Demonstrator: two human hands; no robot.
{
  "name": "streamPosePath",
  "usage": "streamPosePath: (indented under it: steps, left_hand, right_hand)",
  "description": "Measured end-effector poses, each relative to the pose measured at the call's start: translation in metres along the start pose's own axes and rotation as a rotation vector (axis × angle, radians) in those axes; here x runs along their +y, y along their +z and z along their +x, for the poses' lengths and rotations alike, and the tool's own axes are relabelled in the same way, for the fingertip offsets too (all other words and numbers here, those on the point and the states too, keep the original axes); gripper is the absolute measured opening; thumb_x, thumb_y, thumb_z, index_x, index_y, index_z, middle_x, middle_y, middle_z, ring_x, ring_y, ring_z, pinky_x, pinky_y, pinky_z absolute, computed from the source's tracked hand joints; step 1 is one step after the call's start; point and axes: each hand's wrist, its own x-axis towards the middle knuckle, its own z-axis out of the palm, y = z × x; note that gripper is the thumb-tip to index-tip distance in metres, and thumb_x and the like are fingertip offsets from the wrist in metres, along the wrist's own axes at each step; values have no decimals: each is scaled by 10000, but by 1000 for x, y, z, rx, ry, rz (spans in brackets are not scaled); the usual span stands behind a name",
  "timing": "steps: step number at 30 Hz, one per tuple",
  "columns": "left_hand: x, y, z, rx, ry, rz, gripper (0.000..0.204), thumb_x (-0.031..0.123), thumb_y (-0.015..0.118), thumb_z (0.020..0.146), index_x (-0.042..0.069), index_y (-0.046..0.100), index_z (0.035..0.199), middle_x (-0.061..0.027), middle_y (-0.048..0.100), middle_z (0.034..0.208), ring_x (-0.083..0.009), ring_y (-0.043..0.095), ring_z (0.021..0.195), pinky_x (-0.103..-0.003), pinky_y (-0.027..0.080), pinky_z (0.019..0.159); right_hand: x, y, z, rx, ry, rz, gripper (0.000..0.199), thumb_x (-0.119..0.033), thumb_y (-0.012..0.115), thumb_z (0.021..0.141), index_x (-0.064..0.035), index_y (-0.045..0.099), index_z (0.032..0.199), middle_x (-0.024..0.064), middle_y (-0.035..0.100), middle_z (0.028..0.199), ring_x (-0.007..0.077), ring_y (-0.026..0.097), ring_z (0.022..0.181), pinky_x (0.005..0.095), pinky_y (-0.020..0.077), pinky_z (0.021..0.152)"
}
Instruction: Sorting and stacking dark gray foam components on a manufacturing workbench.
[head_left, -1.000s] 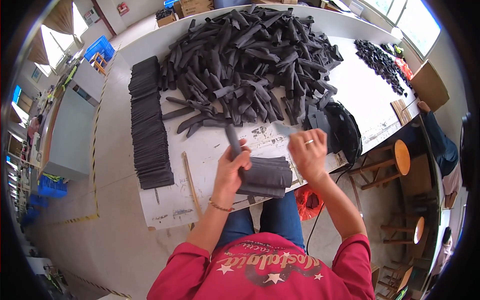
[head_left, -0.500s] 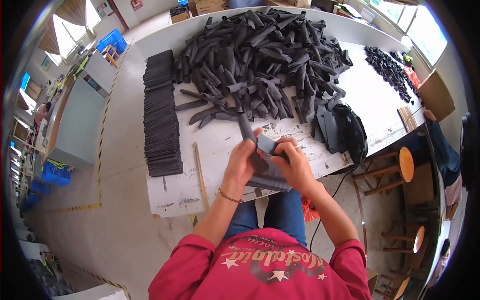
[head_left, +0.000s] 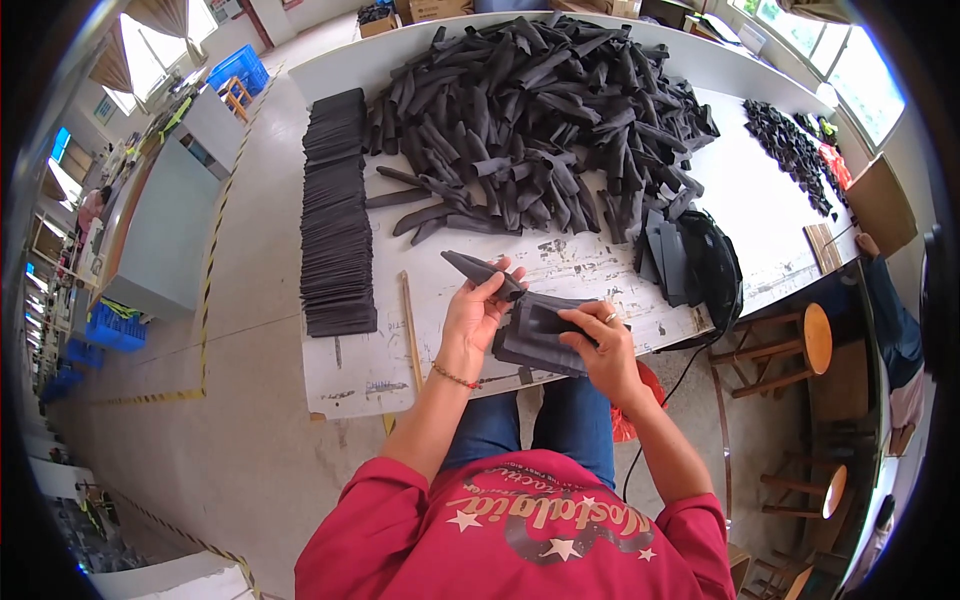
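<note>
The left hand (head_left: 472, 312) is raised just above the near edge of the white worktable (head_left: 600, 270), fingers pinched around a dark grey folded strip of foam-like material (head_left: 482, 270) that points up and left. The right hand (head_left: 600, 345) is curled over a flat stack of dark grey pieces (head_left: 535, 335) at the table's rim — gripping it from the right. A thin wooden stick (head_left: 410, 325) lies just left, with bare tabletop around it.
</note>
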Motion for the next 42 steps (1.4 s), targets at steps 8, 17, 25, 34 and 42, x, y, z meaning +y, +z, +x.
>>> streamPosePath:
  steps: [8,17,25,34,42]
  left_hand:
    - [-21,19,-11,-2,43,-112,291,46,612,916,-137,518,1123,-204,605,1157,-330,625,1062,-420,538,931]
    - [-15,20,-18,-26,38,-67,316,51,568,940,-148,531,1183,-210,627,1150,-286,632,1068,-372,549,928]
    - [-1,15,-18,15,40,-120,209,68,579,941,-103,570,1060,-206,646,1090,-301,655,1015,-398,591,875]
    - [6,18,-27,17,-33,95,241,126,653,910,-47,569,1054,-178,675,1014,-277,682,938,-351,596,787]
    - [9,24,-34,-14,-33,162,220,100,687,879,29,538,1025,-181,668,1015,-248,688,940,-339,598,741]
  right_hand:
    - [-15,47,-2,23,198,317,351,-95,717,827,-7,645,1159,107,593,1007,213,602,946,281,476,797]
    - [-5,53,0,167,380,483,344,-98,657,902,19,610,1222,2,568,978,83,535,903,201,428,828]
    - [-11,13,5,217,155,213,315,-63,682,846,-15,648,1156,43,577,982,174,543,921,270,426,828]
    - [-29,-4,19,78,-344,-403,273,-52,724,733,-96,699,1002,48,562,918,250,537,851,390,401,794]
    - [-27,-5,22,150,-524,-596,301,-60,648,681,-79,693,978,23,573,927,211,556,864,377,411,843]
